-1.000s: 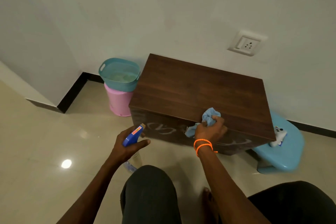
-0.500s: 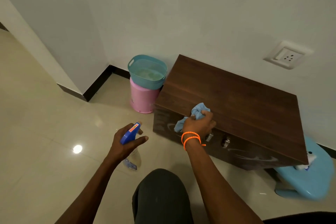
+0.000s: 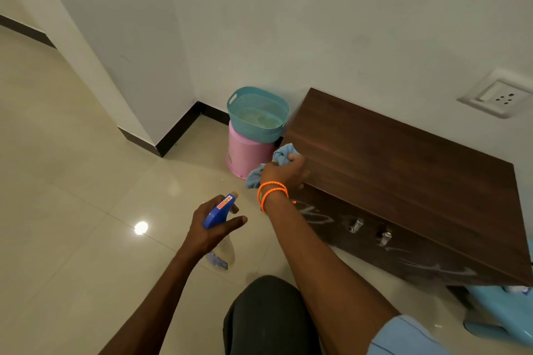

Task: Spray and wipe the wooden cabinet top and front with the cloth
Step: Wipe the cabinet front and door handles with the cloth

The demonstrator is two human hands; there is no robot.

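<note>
Wooden cabinet stands on the tiled floor against the white wall, dark brown top facing up. Front panel carries pale smeared streaks and two metal handles, side by side.

Blue cloth sits bunched at the cabinet's front left corner, at the top edge; part of it hangs down past the corner. Right hand grips the cloth, fingers curled round it, pressing it against the corner. Two orange bands on that wrist.

Left hand holds the spray bottle above the floor, apart from the cabinet: fingers wrapped round the neck, index finger stretched forward past the blue trigger head. Bottle body is clear; how much liquid is in it cannot be told.

Just left of the cabinet, a teal perforated basket sits on top of a pink bin. Basket interior shows a pale bottom; any contents cannot be told. The pink bin's inside is hidden by the basket.

Wall socket above the cabinet, right. Light blue plastic stool at lower right, partly cut off by the frame edge.
</note>
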